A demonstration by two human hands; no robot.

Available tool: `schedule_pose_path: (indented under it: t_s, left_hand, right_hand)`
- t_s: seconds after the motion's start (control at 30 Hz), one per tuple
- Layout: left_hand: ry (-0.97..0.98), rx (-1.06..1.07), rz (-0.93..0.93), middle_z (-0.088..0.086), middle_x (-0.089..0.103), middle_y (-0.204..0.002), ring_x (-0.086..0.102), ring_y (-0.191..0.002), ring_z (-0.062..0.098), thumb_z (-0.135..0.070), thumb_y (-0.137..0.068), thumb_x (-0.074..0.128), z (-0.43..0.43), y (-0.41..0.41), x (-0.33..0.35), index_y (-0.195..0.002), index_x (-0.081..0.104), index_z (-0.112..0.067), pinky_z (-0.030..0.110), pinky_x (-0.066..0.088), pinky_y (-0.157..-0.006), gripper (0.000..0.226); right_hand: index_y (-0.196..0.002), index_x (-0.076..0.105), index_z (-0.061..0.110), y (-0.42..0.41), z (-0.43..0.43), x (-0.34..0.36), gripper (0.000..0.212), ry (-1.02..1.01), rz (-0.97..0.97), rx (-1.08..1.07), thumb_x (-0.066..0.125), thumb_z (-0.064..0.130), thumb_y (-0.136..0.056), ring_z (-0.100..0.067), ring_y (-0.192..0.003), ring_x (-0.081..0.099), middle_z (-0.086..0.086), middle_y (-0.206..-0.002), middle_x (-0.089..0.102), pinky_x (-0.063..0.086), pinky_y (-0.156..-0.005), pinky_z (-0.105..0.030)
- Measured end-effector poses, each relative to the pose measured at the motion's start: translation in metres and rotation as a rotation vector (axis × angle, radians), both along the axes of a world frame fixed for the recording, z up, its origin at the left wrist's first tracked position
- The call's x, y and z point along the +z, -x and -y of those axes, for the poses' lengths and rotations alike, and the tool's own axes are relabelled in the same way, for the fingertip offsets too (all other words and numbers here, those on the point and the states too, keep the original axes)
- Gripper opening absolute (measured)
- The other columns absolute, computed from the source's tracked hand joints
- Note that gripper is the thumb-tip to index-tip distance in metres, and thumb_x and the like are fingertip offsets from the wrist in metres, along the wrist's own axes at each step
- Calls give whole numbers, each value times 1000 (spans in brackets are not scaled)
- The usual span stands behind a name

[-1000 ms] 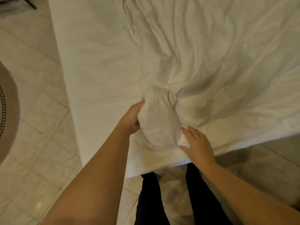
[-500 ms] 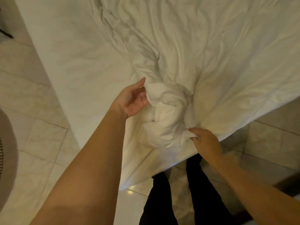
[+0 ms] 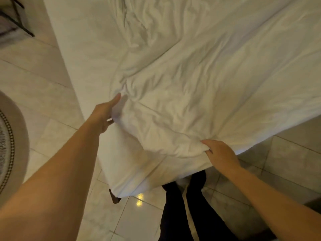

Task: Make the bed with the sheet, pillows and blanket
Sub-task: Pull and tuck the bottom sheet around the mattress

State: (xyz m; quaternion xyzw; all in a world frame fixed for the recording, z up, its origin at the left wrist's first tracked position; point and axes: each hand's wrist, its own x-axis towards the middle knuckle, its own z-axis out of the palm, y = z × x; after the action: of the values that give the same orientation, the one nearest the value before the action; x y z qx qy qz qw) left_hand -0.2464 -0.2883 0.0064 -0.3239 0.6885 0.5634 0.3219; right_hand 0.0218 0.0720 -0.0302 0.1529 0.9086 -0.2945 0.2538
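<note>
The sheet [image 3: 191, 101] lies spread over the near left corner of the bed, crumpled in soft ridges that run toward the far side, with its corner draped down over the near edge. It is thin white cloth, likely light and limp, so it should slide easily over the mattress [image 3: 81, 49] and take a fold wherever it is pulled. It will not hold a shape on its own. The best places to hold it seem to be the hem and the corner, with the hands well apart so the pull is even and the wrinkles draw out.

The left hand [image 3: 104, 115] grasps the sheet's left edge, thumb laid along the top and fingers tucked under the fold. The right hand [image 3: 220, 153] pinches a bunch of cloth at the near edge, fingers curled into it.

The mattress shows as a smooth, pale strip on the left. A dark bed leg [image 3: 114, 197] pokes out under the corner. The floor [image 3: 52, 84] is glossy pale tile, and a round patterned rug [image 3: 10, 136] sits at the left. The person's dark trousers [image 3: 182, 214] are close against the bed.
</note>
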Motion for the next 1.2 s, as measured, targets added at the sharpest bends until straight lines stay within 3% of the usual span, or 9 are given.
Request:
schedule_pose_path:
  t_s: [0.13, 0.27, 0.43, 0.6, 0.7, 0.83, 0.97, 1.1, 1.2]
  left_hand:
    - [-182, -10, 194, 12, 75, -122, 71, -98, 21, -41, -62, 93, -19, -68, -31, -119, 74, -7, 33, 60, -80, 69]
    - [-123, -156, 136, 5, 80, -108, 76, -98, 25, -42, -65, 96, -40, -100, -43, -122, 72, -8, 34, 58, -85, 71]
    - [-29, -185, -60, -3, 79, -110, 76, -101, 19, -51, -68, 94, -54, -115, -29, -120, 74, -18, 42, 59, -96, 64]
    - [-198, -409, 189, -2, 78, -118, 73, -111, 18, -49, -80, 85, -51, -133, 6, -127, 70, -20, 37, 56, -100, 57]
    - [-140, -184, -11, 4, 79, -114, 74, -110, 22, -42, -85, 82, -37, -128, 28, -123, 72, -9, 36, 57, -95, 51]
    - [87, 96, -250, 6, 78, -109, 76, -98, 26, -59, -82, 79, 0, -109, 53, -123, 71, -9, 37, 59, -78, 65]
    - [177, 136, -220, 6, 75, -96, 70, -86, 24, -62, -88, 72, 17, -119, 44, -106, 73, -8, 26, 54, -57, 57]
    - [-32, -97, 85, 1, 76, -118, 71, -110, 19, -73, -76, 77, 26, -162, 10, -126, 64, -13, 40, 56, -99, 79]
    - [-54, -311, 148, 6, 75, -117, 70, -115, 23, -70, -61, 89, 23, -204, -22, -122, 62, -7, 40, 55, -103, 92]
  right_hand:
    - [-147, 51, 26, -3, 11, -13, 58, -96, -44, 104, 63, 18, -91, -29, -128, 54, -2, -146, 56, 44, -107, -47]
    - [-148, 48, 30, -8, 19, -21, 68, -114, -57, 184, 71, 30, -84, -26, -131, 52, 0, -148, 53, 43, -106, -52]
    - [-137, 64, 29, -6, 19, -12, 43, 52, -87, 103, 69, 20, -95, -25, -118, 61, 2, -134, 66, 52, -97, -41]
    - [-135, 66, 32, 9, 11, 15, 35, 117, -2, 16, 57, 24, -102, -23, -115, 64, 2, -130, 68, 48, -88, -30]
    - [-135, 64, 34, 18, 3, 35, 34, 106, 0, 81, 53, 31, -103, -21, -109, 65, 2, -127, 70, 53, -88, -36]
    - [-129, 67, 39, 32, 5, 65, 30, 185, -50, 89, 56, 40, -101, -18, -107, 67, 9, -118, 73, 55, -89, -39]
    - [-126, 65, 45, 38, 32, 68, 34, 178, -26, 152, 60, 56, -94, -15, -110, 64, 14, -120, 71, 53, -88, -34]
    - [-156, 30, 43, 17, 61, 33, 78, 41, 72, 212, 57, 69, -88, -23, -144, 38, 7, -161, 38, 34, -116, -44]
    - [-159, 25, 35, -4, 73, 9, 78, -66, -3, 207, 52, 67, -93, -26, -150, 26, 3, -166, 26, 24, -122, -44]
